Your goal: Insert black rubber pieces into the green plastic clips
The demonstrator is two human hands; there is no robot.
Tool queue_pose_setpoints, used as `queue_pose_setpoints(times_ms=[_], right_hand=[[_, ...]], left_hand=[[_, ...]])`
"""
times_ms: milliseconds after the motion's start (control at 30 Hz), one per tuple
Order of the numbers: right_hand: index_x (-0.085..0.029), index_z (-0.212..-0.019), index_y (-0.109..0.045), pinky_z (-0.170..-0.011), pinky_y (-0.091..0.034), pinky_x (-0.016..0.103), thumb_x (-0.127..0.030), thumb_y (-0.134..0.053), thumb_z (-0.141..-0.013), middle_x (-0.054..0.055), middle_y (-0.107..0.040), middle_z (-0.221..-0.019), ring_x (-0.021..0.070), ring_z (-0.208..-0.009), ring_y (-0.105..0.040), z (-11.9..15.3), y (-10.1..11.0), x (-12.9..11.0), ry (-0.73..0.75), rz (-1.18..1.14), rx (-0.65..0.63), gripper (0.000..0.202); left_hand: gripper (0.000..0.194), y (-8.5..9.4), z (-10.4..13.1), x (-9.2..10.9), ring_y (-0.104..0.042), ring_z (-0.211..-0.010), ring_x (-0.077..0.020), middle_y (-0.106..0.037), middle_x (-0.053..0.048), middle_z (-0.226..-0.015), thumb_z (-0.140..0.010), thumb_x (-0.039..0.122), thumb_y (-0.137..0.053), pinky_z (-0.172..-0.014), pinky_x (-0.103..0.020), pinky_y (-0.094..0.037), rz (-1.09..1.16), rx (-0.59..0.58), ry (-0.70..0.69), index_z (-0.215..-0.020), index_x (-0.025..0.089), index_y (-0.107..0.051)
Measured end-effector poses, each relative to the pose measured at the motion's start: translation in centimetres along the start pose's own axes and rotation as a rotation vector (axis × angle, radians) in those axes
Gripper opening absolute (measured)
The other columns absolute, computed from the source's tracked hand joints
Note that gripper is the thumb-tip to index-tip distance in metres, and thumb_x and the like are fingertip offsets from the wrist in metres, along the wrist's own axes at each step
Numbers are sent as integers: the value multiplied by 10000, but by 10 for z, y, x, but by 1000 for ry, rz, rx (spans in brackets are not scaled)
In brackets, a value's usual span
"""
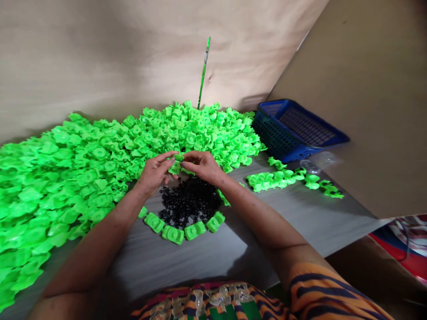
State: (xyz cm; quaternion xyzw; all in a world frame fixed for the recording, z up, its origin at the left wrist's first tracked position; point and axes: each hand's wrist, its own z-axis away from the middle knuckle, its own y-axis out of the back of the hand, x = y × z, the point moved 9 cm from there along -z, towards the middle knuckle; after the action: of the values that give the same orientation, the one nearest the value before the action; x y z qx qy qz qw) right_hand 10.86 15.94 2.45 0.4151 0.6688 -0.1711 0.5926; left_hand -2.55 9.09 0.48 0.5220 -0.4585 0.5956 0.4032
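Between my two hands, above the table's middle, is a small bright green plastic piece (175, 167). My left hand (156, 172) grips it from the left, thumb and fingers pinched on it. From the right, the thumb and forefinger of my right hand (201, 166) close at its edge; whether a small part sits between them is hidden. Just below the hands lies a heap of small black plastic parts (190, 202). Several green pieces (172, 234) form a curved row along the near side of that heap.
A large pile of green pieces (100, 153) spreads along the back and left of the grey table (213, 262). A thin green stick (203, 73) rises behind it. At the back right stands a blue basket (280, 138), with a line of green pieces (271, 181) in front.
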Motion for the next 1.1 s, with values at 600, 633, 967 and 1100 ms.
queue_pose_setpoints(times_ms=[600,633,967,1100], right_hand=[[-164,-940,-771,-647,-473,243,-613,-860,-770,9,-715,-819,113,-709,-576,1,-6,4,-21,-258,17,489],[-167,-944,-775,-663,-485,246,-610,-866,-764,11,-723,-831,115,-720,-585,1,-7,5,-6,-267,15,487],[-198,-958,-749,-712,-527,278,-614,-895,-710,8,-706,-859,139,-766,-615,2,-9,9,-7,-296,78,506],[-201,-954,-746,-675,-526,267,-654,-878,-724,1,-687,-826,131,-723,-586,4,-9,5,-18,-291,88,524]], left_hand=[[658,2,2,7,-690,-486,-149,-748,-30,-797,-718,476,-853,-358,-185,-350,-51,31,-26,-1260,111,-774],[660,3,2,8,-691,-489,-148,-746,-29,-794,-723,486,-848,-359,-186,-351,-56,33,-29,-1262,114,-774],[581,3,2,11,-699,-503,-158,-731,-23,-737,-761,507,-830,-362,-189,-347,-84,40,-81,-1218,149,-804],[569,2,4,14,-700,-503,-158,-735,-24,-740,-751,501,-834,-364,-186,-348,-85,46,-95,-1199,152,-811]])
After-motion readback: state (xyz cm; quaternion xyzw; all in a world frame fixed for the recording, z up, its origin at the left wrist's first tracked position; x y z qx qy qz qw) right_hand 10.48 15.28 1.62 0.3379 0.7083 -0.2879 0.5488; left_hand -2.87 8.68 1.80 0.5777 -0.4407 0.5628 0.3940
